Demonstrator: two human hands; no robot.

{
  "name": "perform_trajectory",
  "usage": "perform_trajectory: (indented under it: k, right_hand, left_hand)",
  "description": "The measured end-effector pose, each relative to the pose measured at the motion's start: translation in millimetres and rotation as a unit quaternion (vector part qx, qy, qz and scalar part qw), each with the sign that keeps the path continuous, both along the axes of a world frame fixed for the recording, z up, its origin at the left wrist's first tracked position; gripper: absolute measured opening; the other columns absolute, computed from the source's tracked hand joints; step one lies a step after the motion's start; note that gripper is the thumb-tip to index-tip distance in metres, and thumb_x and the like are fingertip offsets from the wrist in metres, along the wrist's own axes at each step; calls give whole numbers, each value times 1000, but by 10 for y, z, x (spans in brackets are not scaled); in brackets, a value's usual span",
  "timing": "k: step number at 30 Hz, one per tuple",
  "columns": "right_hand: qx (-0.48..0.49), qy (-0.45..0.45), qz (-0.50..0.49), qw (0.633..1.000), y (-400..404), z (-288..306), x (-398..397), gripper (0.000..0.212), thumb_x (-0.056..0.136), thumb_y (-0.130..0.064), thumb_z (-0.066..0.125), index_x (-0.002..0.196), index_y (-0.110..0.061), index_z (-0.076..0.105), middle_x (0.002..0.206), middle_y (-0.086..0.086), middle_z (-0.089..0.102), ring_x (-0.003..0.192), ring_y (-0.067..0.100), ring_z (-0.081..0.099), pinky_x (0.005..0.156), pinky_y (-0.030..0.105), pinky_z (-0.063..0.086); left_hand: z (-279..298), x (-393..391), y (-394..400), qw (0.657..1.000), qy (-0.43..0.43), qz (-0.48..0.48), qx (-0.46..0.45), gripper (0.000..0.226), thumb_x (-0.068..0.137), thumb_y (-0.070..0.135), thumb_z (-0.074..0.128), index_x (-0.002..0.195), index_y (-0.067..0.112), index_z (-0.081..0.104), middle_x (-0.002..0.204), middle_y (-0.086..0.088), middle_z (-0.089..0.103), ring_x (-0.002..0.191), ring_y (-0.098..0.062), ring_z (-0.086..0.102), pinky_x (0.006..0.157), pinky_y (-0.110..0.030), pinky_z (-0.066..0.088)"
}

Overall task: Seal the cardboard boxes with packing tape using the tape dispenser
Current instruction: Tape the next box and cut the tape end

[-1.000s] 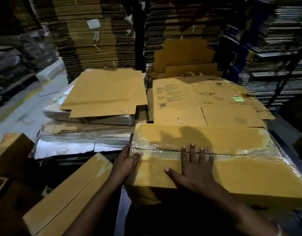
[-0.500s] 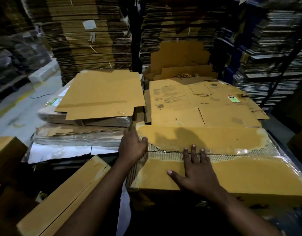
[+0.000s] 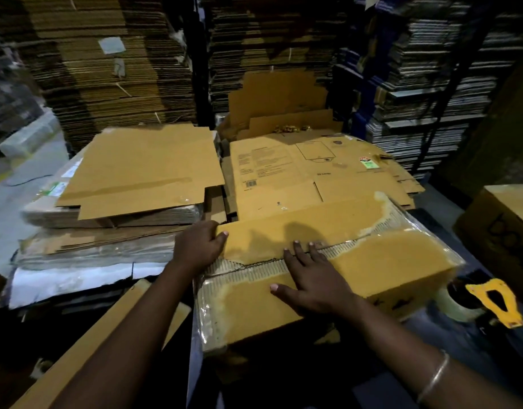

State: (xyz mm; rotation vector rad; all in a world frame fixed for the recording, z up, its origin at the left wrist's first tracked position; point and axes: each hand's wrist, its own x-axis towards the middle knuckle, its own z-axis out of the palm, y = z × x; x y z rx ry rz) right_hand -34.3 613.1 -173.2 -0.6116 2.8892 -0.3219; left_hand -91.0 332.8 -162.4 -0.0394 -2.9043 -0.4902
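Note:
A closed cardboard box lies in front of me, its top seam covered by clear tape with torn paper beneath. My left hand grips the box's far left corner, thumb on the top flap. My right hand lies flat on the top, fingers straight across the taped seam. The yellow tape dispenser with its clear tape roll sits low at the right, beside the box; neither hand touches it.
Flattened cartons lie stacked on wrapped bundles at the left, and printed flat cartons behind the box. A long narrow box lies at lower left. Another box stands at the right. Tall cardboard stacks fill the back.
My left hand has moved from the box's near left end up to its far left corner. The box has turned so its right end is farther away. The dispenser has come into view.

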Motion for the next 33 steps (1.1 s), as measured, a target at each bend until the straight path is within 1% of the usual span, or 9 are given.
perform_trajectory:
  k: [4, 7, 13, 20, 23, 26, 29, 31, 33]
  right_hand:
    - [-27, 4, 45, 999, 188, 36, -157, 98, 88, -81, 21, 160, -16, 9, 167, 8, 3, 154, 26, 1, 125, 39, 10]
    - [-12, 36, 26, 999, 324, 107, -258, 94, 90, -78, 22, 159, -15, 15, 167, 9, 10, 154, 21, 8, 124, 41, 13]
    - [-8, 60, -42, 997, 669, 134, -373, 79, 94, -71, 29, 155, -22, 27, 164, 2, 25, 150, 22, 23, 120, 48, 23]
    - [23, 41, -54, 997, 996, 124, -330, 101, 80, -87, 13, 160, -27, 8, 167, -7, 6, 153, 15, 11, 122, 47, 14]
    - [29, 16, -50, 998, 1150, 135, -351, 110, 70, -94, 4, 160, -30, 12, 166, -10, 12, 153, 14, 10, 122, 46, 12]
    - [3, -6, -42, 999, 1293, 173, -358, 111, 69, -97, 7, 158, -33, 18, 165, -13, 16, 153, 11, 10, 121, 44, 10]
    - [10, -6, -30, 999, 1315, 176, -341, 95, 81, -85, 18, 159, -31, 17, 165, -12, 15, 153, 11, 9, 122, 44, 9]
    - [9, -1, -31, 999, 1300, 165, -333, 92, 84, -83, 18, 159, -30, 18, 165, -10, 16, 153, 12, 10, 123, 46, 9]
    - [5, 10, -41, 999, 1291, 157, -325, 87, 87, -81, 21, 158, -31, 20, 165, -10, 19, 153, 12, 11, 123, 49, 8]
  left_hand:
    - [-24, 291, -81, 996, 1, 57, -70, 48, 92, 65, 43, 104, 23, 65, 98, 0, 68, 96, -26, 64, 72, -33, 44]
    - [-8, 583, -20, 992, -22, 76, -95, 47, 90, 69, 44, 84, 23, 52, 83, 0, 64, 84, -25, 64, 63, -32, 39]
    - [65, 1070, 235, 990, -104, 71, -57, 52, 86, 77, 43, 90, 27, 56, 82, 7, 63, 78, -16, 61, 63, -29, 45]
    - [154, 1227, 536, 989, -146, 27, -17, 58, 86, 71, 52, 68, 16, 56, 65, -3, 59, 64, -16, 58, 55, -31, 37]
    - [149, 1214, 690, 984, -180, 3, -6, 63, 88, 72, 49, 59, 16, 49, 60, -4, 54, 61, -20, 57, 53, -31, 29]
    - [152, 1158, 882, 987, -153, 17, -36, 65, 88, 73, 46, 63, 14, 57, 63, -2, 59, 61, -17, 59, 54, -28, 37]
    - [193, 879, 1131, 994, -103, -6, -21, 48, 89, 67, 50, 84, 23, 67, 77, 4, 65, 74, -15, 63, 60, -27, 46]
    - [156, 636, 1311, 993, -113, -26, 2, 45, 89, 66, 52, 87, 23, 62, 79, 4, 63, 73, -15, 61, 57, -27, 43]
    - [57, 429, 1463, 990, -134, -30, 18, 49, 89, 68, 49, 96, 21, 59, 89, 0, 63, 80, -18, 62, 64, -29, 47]
